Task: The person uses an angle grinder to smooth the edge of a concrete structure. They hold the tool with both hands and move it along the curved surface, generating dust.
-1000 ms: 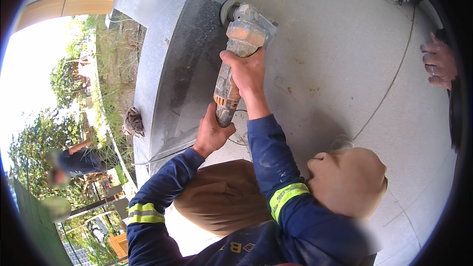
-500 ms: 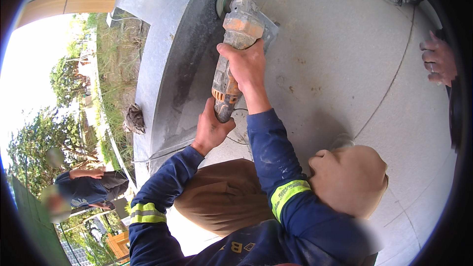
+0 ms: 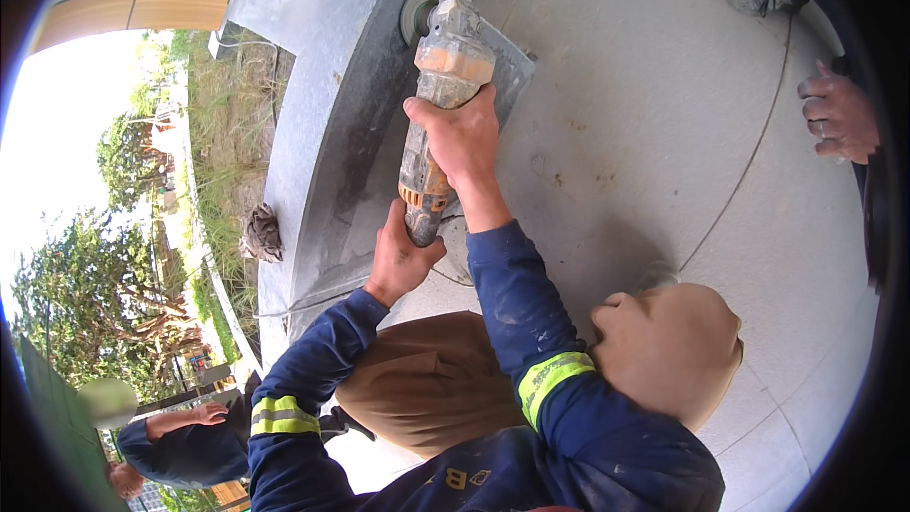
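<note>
An orange and grey angle grinder (image 3: 438,106), coated in dust, is held in both my hands. My right hand (image 3: 461,137) wraps round its body just behind the head, thumb on the left side. Around the rear end of the tool my left hand (image 3: 402,258) is closed. The round disc (image 3: 418,16) at the grinder's head meets the side face of a grey stone bench (image 3: 343,123) near its far end. Whether the disc is spinning cannot be made out. A thin cable (image 3: 308,305) runs near my left hand.
A crumpled rag (image 3: 261,232) lies on the bench's left side. Planting (image 3: 227,123) borders it. Another person's hands (image 3: 840,112) show at the right rim. A person in dark clothes (image 3: 190,441) is at lower left. Pale concrete floor (image 3: 645,133) extends to the right.
The grinder and both my hands have shifted slightly left and down in view, with the disc still against the bench's side. The person at lower left has moved lower and closer.
</note>
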A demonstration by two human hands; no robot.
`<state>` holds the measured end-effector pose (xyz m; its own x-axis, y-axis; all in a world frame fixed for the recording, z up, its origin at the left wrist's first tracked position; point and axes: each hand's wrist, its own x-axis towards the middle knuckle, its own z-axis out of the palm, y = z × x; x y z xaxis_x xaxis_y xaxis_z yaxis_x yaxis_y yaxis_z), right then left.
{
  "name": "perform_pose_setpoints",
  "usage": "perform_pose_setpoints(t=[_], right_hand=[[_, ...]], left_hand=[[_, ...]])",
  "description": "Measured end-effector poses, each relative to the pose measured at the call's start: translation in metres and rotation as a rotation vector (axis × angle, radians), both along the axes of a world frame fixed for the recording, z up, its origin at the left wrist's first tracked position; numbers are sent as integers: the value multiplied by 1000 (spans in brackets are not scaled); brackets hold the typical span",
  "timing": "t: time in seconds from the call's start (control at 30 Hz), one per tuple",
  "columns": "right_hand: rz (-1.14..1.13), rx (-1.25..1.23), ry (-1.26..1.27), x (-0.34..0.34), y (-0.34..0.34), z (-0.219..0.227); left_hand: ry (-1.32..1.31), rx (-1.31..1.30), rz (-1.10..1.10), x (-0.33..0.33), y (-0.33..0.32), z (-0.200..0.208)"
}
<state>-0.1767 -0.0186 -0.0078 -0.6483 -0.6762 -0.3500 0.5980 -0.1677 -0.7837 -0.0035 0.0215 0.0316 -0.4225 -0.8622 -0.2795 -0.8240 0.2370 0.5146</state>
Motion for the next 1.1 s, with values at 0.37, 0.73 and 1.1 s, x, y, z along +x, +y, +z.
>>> perform_pose_setpoints(t=[0.37,0.73,1.1], right_hand=[[2,-53,-15,0,-5,16],[-14,-68,30,-7,-5,24],[-236,-306,-78,46,28,49]], left_hand=[[5,-52,-2,0,-4,10],[-5,-34,40,-11,0,24],[-52,-243,-42,56,31,39]])
